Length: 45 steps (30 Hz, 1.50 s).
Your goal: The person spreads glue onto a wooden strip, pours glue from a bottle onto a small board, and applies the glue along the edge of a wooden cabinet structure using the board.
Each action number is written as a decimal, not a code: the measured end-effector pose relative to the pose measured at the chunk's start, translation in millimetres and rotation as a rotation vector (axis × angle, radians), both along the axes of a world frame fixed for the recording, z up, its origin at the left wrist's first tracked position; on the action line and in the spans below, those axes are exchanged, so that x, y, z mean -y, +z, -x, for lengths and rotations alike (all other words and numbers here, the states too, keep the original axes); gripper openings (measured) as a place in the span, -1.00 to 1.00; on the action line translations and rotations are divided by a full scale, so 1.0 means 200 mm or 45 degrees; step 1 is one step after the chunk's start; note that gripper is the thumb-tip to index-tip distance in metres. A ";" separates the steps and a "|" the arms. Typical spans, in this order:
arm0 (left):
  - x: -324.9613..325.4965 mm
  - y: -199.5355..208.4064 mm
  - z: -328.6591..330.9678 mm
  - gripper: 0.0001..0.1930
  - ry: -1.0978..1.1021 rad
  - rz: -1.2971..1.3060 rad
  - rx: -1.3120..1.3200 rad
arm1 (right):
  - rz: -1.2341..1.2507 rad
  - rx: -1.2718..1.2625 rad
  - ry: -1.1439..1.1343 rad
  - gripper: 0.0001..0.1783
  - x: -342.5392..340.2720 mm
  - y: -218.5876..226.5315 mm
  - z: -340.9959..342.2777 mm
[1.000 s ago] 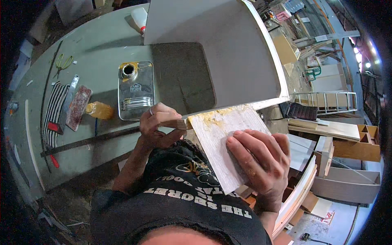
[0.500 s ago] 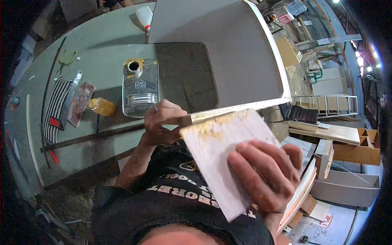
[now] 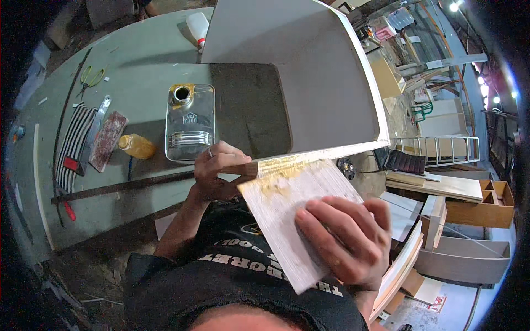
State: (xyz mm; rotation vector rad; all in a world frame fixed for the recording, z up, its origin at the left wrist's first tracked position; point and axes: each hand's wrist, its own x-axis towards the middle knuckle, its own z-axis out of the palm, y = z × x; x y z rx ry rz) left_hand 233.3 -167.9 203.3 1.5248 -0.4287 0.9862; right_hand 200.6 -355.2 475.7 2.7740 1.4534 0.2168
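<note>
Left hand [image 3: 218, 170]: pinching grey box [image 3: 334, 105] edge
Right hand [image 3: 349, 240]: gripping pale board [image 3: 281, 223]
Metal can [image 3: 190, 122], left of box: embossed lettering
Shirt [image 3: 215, 287]: white lettering

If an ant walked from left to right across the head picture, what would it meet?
Black-and-white striped thing → yellowish bottle → metal can → pale board with the right hand on it → brown wooden box.

Bright lamps [image 3: 496, 100] at right, 1 ladder [image 3: 438, 150], 1 green chair [image 3: 422, 112], brown wooden box [image 3: 472, 214], dim floor [image 3: 105, 276]
</note>
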 end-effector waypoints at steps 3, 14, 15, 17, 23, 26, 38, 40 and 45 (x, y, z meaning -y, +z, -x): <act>0.01 0.03 -0.01 -0.66 0.031 -0.022 -0.011 | -0.091 0.043 -0.037 -0.60 0.06 0.04 -0.01; 0.00 0.04 0.02 -0.64 0.079 -0.076 -0.032 | -0.100 -0.101 -0.059 -0.60 0.05 0.02 -0.18; 0.00 0.02 0.03 -0.62 0.066 -0.075 -0.040 | -0.084 -0.141 -0.046 -0.60 0.05 0.03 -0.18; 0.00 0.01 0.02 -0.60 0.083 -0.070 -0.002 | -0.025 -0.201 -0.019 -0.57 0.05 0.04 -0.19; 0.00 0.03 0.04 -0.62 0.038 0.031 -0.027 | -0.078 -0.340 0.056 -0.70 0.22 0.14 -0.15; -0.01 0.02 0.08 -0.67 0.095 -0.028 -0.121 | -0.542 -0.117 -0.160 -0.77 0.45 0.13 -0.18; -0.15 -0.43 0.12 -0.65 0.004 0.655 -0.298 | -2.921 -0.820 0.146 -0.47 2.36 -0.60 -0.14; -0.20 -0.58 0.10 -0.70 0.295 0.466 -0.279 | -3.083 -0.290 -0.581 -0.51 2.25 -0.72 -0.20; -0.34 -0.85 0.16 -0.63 1.060 0.379 -0.358 | -2.554 -0.137 -0.663 -0.61 2.24 -1.24 -0.43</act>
